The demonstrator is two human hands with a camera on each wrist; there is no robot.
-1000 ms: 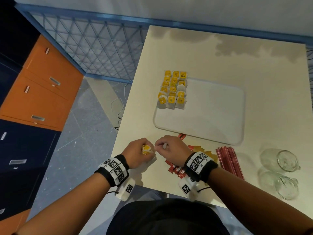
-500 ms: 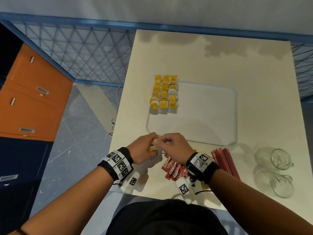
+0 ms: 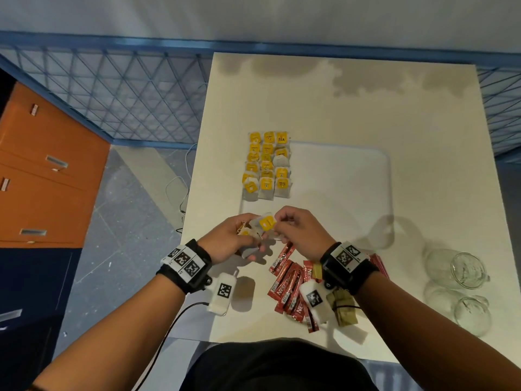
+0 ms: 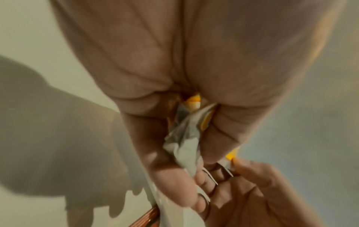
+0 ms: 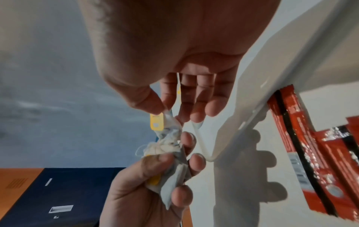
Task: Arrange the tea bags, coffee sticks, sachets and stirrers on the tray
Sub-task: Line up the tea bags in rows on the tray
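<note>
Tea bag [image 3: 266,223] between both hands' grip

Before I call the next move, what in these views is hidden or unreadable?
- How many tea bags the left hand holds: head view, fingers cover the bunch; left wrist view blurred.
- Stirrers: head view, right hand's wristband covers most.
- Brown sachets: count unclear, wrist camera in front.
- Tea bag tag print: too small.

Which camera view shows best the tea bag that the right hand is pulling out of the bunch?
The right wrist view: the right hand pinches the tea bag above the left hand's bunch. The head view shows mostly its yellow tag. The left wrist view is blurred; only a yellow edge shows.
</note>
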